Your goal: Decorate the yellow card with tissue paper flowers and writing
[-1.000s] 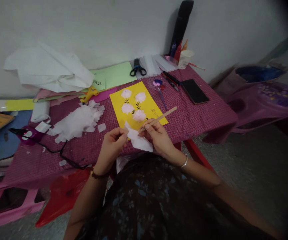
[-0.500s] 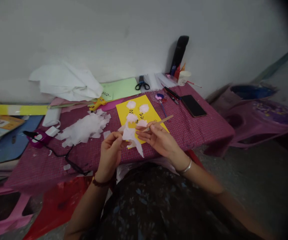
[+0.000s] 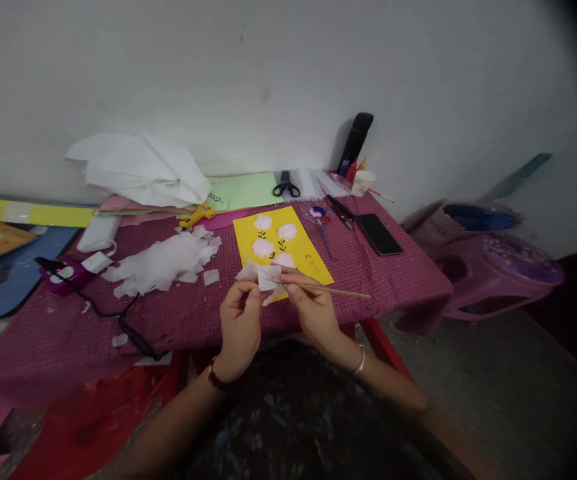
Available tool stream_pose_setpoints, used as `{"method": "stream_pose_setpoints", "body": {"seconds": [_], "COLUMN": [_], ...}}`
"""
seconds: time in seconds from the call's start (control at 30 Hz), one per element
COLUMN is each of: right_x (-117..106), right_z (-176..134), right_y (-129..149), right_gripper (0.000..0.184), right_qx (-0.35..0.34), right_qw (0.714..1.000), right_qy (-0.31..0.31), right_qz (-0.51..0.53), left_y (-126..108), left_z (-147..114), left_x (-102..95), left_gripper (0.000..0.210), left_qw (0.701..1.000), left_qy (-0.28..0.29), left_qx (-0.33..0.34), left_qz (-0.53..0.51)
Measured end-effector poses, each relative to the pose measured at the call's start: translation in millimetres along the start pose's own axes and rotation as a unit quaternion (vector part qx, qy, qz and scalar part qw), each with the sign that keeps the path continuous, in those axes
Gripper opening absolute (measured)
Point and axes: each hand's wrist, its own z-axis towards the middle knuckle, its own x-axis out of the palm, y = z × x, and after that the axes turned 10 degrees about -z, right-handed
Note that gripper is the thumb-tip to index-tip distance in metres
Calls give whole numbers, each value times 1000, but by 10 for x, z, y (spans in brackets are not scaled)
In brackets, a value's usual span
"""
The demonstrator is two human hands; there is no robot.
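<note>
Between thumb and fingers, my left hand (image 3: 241,317) pinches a piece of white tissue paper (image 3: 268,277). My right hand (image 3: 313,307) grips a thin wooden stick (image 3: 345,292), its tip against the tissue paper and its other end pointing right. Both hands hover over the near edge of a yellow sheet (image 3: 313,263). On that sheet are several pale pink tissue flowers (image 3: 287,231) with dark leaf sprigs and some small writing. To the left lies a heap of white tissue squares (image 3: 163,263), with one loose square (image 3: 211,277) beside it.
Behind the sheet lie black scissors (image 3: 287,185) and a yellow glue gun (image 3: 198,215). On the right are a phone (image 3: 379,233), pens (image 3: 341,210), a paint-smeared brush (image 3: 324,233) and a white cup (image 3: 363,182). A purple tape dispenser (image 3: 63,275) and black cord (image 3: 118,313) sit left.
My hands have come together at the tissue paper. The stick has swung from slanting upward to nearly level, its free end now lower and further right. The view has shifted slightly.
</note>
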Motion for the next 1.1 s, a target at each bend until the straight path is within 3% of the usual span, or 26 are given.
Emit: {"method": "stream_pose_setpoints", "body": {"seconds": [0.1,0.17,0.27,0.33,0.5,0.73,1.1], "right_x": [-35,-57,-93,-118,-159,-193,-272], "right_z": [3,8,14,16,21,17,-1], "right_y": [-1,-20,-49,-46,-14,-97,47], "right_gripper": [17,18,16,15,15,8,13], "right_qx": [-9,-2,11,19,50,92,2], "right_qw": [999,999,999,999,997,996,997], "right_qy": [8,4,-7,3,47,-14,52], "right_qz": [-30,-35,-49,-51,-39,9,-60], "left_y": [-35,-78,-126,-138,-152,-172,-102], "left_z": [27,65,129,159,174,155,137], "left_x": [52,57,16,-20,-42,-8,-8], "left_gripper": [11,14,41,46,26,17,26], "left_qw": [995,981,945,936,957,963,965], "left_qy": [-1,15,66,89,76,79,46], "left_qx": [-30,-119,-269,-303,-272,-251,-248], "left_qz": [-100,-152,-177,-153,-68,-53,-69]}}
